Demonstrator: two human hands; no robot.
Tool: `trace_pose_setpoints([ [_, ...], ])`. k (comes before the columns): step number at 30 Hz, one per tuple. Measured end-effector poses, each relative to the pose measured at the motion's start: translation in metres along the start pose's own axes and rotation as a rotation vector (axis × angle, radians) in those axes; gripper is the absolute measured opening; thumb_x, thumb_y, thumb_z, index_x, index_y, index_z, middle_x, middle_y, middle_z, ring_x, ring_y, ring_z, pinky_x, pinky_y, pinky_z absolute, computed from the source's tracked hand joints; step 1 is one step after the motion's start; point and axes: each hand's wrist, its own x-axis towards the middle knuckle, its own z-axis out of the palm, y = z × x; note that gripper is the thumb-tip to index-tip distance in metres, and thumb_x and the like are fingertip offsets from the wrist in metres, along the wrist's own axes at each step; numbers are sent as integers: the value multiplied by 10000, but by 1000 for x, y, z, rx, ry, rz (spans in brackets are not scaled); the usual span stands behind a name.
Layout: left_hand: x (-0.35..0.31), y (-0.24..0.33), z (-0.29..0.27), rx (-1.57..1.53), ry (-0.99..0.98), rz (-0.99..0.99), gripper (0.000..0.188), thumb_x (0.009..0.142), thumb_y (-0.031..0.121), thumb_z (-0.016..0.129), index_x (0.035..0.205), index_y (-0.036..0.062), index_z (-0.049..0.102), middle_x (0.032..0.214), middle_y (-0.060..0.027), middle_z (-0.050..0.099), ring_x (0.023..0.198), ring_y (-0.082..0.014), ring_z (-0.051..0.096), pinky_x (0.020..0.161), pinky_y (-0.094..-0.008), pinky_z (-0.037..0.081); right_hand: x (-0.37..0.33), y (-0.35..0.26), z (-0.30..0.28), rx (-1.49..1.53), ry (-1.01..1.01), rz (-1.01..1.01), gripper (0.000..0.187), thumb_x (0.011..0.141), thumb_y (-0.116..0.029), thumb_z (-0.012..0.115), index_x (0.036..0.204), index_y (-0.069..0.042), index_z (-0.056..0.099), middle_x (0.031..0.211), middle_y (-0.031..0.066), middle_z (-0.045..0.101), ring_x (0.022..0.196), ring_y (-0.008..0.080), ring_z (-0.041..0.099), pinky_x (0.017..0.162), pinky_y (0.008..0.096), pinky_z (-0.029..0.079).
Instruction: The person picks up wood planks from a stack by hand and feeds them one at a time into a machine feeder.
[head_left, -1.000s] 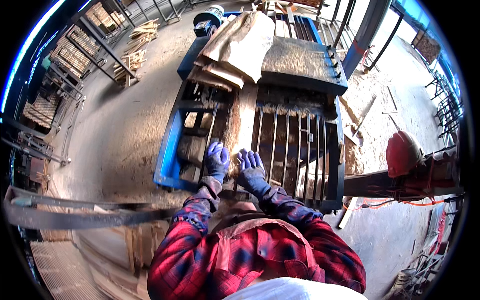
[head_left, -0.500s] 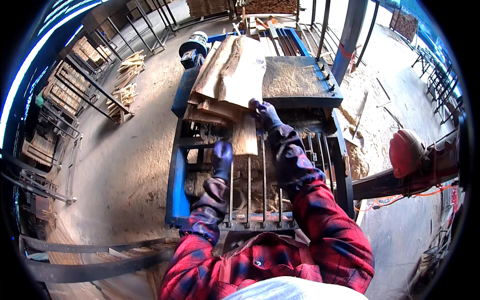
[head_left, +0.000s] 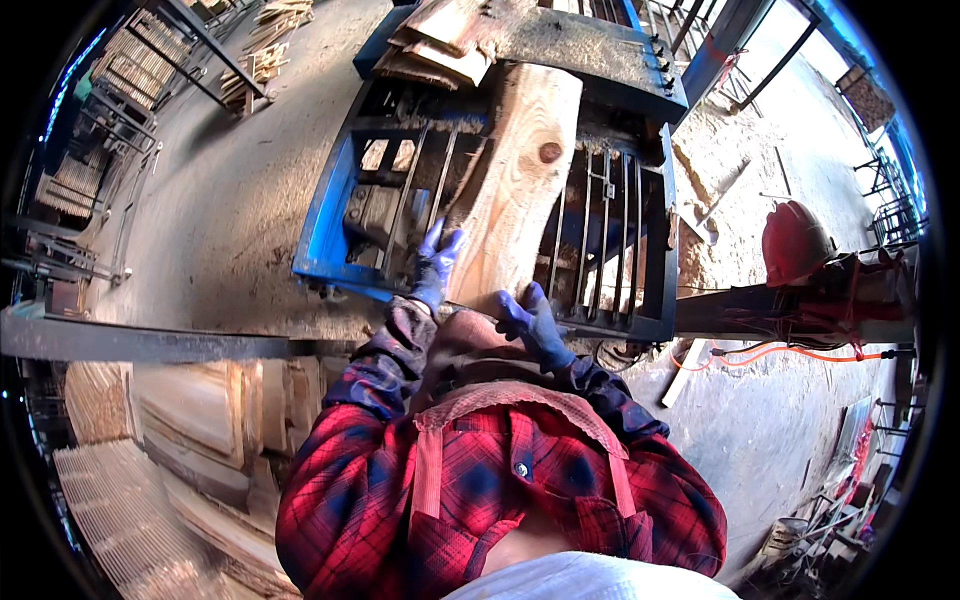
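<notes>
A long pale wooden board point(head_left: 530, 150) with a dark knot and a rough bark edge on its left lies lengthwise over the metal bars of a blue machine frame point(head_left: 325, 225). My left hand point(head_left: 436, 265), in a blue-purple glove, rests against the board's left edge near its close end, fingers stretched out and apart. At the close right corner is my gloved right hand point(head_left: 536, 326), fingers spread and touching or almost touching the wood. Neither hand is wrapped round the board.
Rough slabs point(head_left: 440, 55) are piled on the sawdust-covered machine top point(head_left: 590, 50). A red helmet point(head_left: 795, 243) sits on a beam at the right. Stacked boards point(head_left: 190, 410) stand behind a dark rail point(head_left: 180, 335) at the left. An orange cable point(head_left: 800, 350) runs at the right.
Both hands have drawn back toward me from the pile. A board now lies on the bars, close to my body. The view has tilted down.
</notes>
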Motion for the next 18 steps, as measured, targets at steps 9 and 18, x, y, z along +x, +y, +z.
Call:
trace_pose_setpoints([
  [9, 20, 39, -65, 115, 155, -204, 315, 915, 65, 652, 1217, -9, 597, 1001, 1, 635, 873, -103, 598, 804, -231, 499, 43, -13, 49, -1212, -100, -546, 987, 756, -452, 759, 1451, 44, 262, 1498, 355, 231, 1201, 495, 508, 927, 496, 498],
  [18, 111, -10, -49, 1255, 189, 698, 350, 870, 245, 648, 1043, -59, 640, 1131, -260, 626, 1112, -383, 582, 964, -437, 476, 146, -4, 33, -1726, 148, -700, 896, 780, -555, 637, 1444, -18, 362, 1515, 214, 338, 1412, 387, 300, 1165, 528, 193],
])
